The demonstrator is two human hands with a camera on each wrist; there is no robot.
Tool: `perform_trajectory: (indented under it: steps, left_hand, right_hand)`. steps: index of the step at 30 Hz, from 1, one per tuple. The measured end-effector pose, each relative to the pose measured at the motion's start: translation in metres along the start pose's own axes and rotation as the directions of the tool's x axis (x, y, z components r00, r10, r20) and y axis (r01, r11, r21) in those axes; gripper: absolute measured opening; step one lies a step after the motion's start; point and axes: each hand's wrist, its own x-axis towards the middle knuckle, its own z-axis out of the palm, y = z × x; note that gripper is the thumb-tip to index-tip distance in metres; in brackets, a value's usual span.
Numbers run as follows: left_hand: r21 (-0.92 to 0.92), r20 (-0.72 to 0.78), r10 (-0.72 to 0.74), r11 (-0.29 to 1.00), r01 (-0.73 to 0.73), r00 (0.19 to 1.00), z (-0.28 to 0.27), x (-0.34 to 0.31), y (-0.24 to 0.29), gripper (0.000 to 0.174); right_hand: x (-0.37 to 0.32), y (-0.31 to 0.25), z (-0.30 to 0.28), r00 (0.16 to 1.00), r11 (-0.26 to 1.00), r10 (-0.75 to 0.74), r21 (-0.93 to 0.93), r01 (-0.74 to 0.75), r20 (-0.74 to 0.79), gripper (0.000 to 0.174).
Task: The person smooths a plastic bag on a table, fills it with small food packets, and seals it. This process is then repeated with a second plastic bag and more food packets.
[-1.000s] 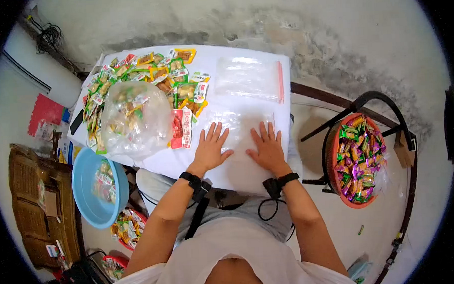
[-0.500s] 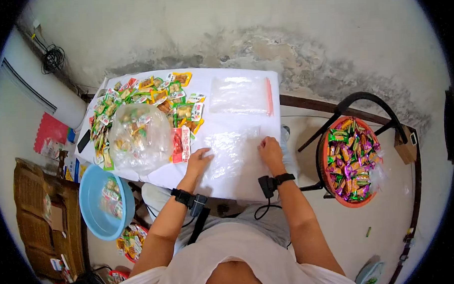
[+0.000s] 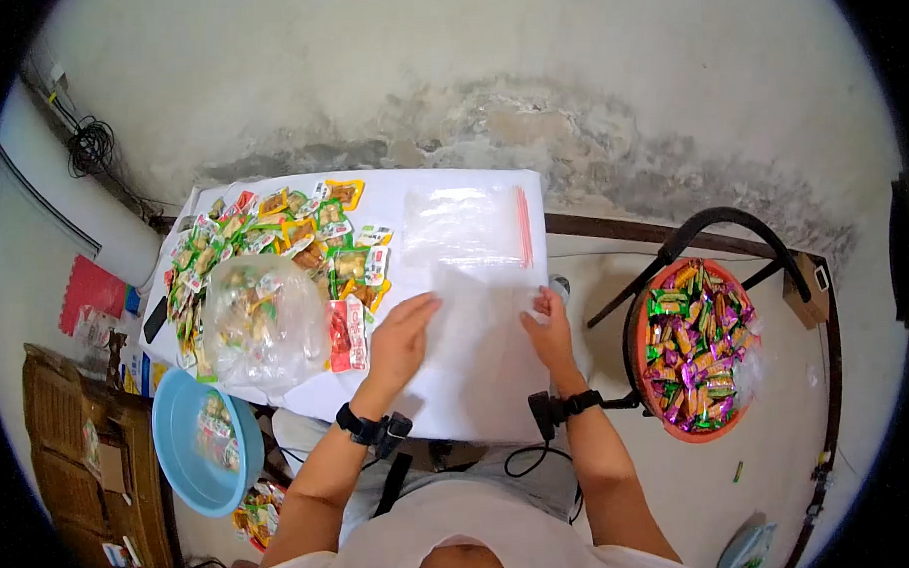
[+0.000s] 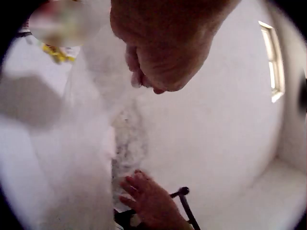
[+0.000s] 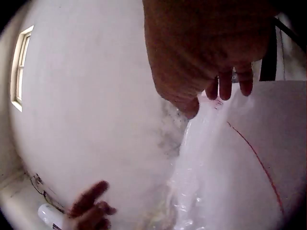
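Note:
A clear plastic bag (image 3: 466, 314) is raised over the near part of the white-covered table (image 3: 459, 404). My left hand (image 3: 401, 336) pinches the bag at its upper left with curled fingers. In the left wrist view the sheer film (image 4: 91, 124) hangs beside that hand. My right hand (image 3: 548, 331) is at the bag's upper right edge. In the right wrist view its thumb and fingers stand apart, loosely bent, right at the film (image 5: 204, 148). Farther back on the table lies a stack of clear bags (image 3: 463, 229) with a red strip along its right side.
Small snack packets (image 3: 292, 230) pile up at the table's left, behind a bulging clear bag (image 3: 261, 321) and beside a red-and-white packet (image 3: 347, 333). A blue basin (image 3: 206, 473) stands at lower left. At right a red basket (image 3: 695, 426) of wrapped sweets sits on a black chair (image 3: 717, 215).
My hands lay flat on the bag, then drew in toward its sides. Now the bag is lifted in my left hand. The head view has tipped up, so the table appears lower.

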Motion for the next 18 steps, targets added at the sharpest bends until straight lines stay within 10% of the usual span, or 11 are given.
perform_trajectory:
  steps: [7,9,11,16,18]
  left_hand:
    - [-0.089,0.251,0.348,0.938,-0.336,0.903,-0.025,0.076,0.087,0.046]
    - [-0.117,0.271,0.331,0.943,-0.311,0.904,-0.02,0.092,0.079,0.048]
    - [-0.196,-0.067,0.251,0.946,-0.26,0.966,-0.007,0.111,0.052,0.046]
    - [-0.216,-0.153,-0.007,0.976,-0.026,0.988,0.027,0.141,-0.041,0.039]
    - [-0.2,-0.147,-0.15,0.973,0.119,0.978,0.046,0.143,-0.077,0.039]
  right_hand:
    - [0.033,0.031,0.022,0.992,0.793,0.015,0.603,-0.087,0.124,0.082]
    - [0.038,-0.004,0.006,0.901,0.407,0.264,0.807,-0.428,0.345,0.069]
    - [0.051,-0.011,0.003,0.949,0.441,0.154,0.841,-0.314,0.274,0.062]
    - [0.117,-0.036,-0.012,0.983,0.66,0.121,0.728,-0.184,0.139,0.046]
    - [0.137,-0.063,-0.008,0.986,0.966,0.116,0.245,-0.083,-0.123,0.046]
